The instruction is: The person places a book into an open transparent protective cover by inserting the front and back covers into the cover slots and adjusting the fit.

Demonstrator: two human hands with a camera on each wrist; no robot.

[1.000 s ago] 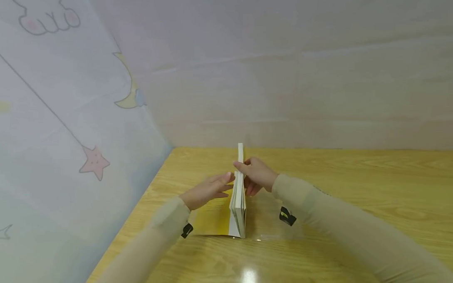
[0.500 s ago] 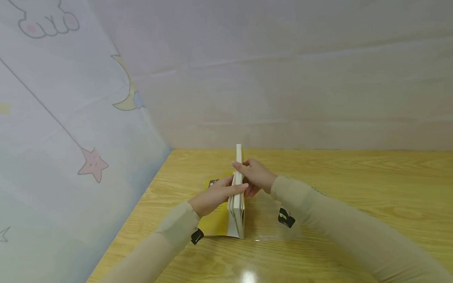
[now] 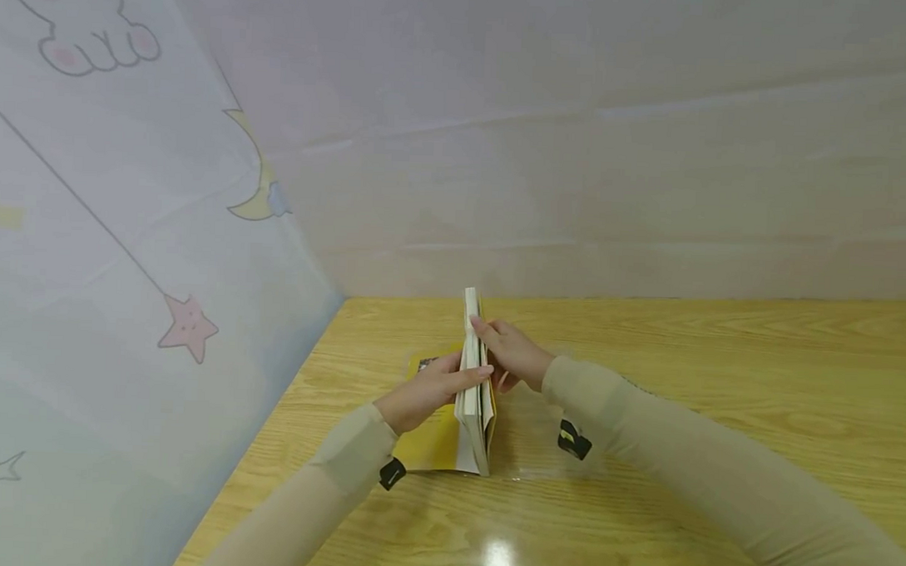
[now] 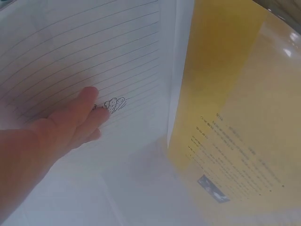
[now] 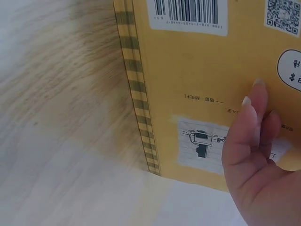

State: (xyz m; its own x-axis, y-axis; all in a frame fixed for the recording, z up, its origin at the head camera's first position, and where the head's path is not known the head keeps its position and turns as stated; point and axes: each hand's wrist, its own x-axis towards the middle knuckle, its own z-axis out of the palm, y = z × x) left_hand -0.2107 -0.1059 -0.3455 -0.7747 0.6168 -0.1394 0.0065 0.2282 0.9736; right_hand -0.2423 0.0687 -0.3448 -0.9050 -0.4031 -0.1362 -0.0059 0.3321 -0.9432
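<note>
A yellow-covered book (image 3: 473, 400) stands on its spine on the wooden table, page edges facing up. One yellow cover flap (image 3: 432, 440) lies spread to its left. My left hand (image 3: 427, 390) grips the pages from the left, thumb across their top edges. In the left wrist view, its fingers lie against a lined page (image 4: 122, 47) with a small drawing. Farther along the book, my right hand (image 3: 514, 352) holds it from the right, its thumb at the page edges. Its fingers press the yellow cover (image 5: 188, 70), which bears a barcode and a QR code.
The wooden table (image 3: 683, 349) spreads widely to the right. A clear plastic sheet (image 3: 540, 453) lies flat just right of the book. Pale wall hangings (image 3: 502, 151) rise behind the table and along its left side. A dark clip (image 3: 573, 439) sits by the right sleeve.
My left hand has come in from the left and taken hold of the pages. The top of the page block has tilted slightly left, and a gap shows between pages and right-hand cover.
</note>
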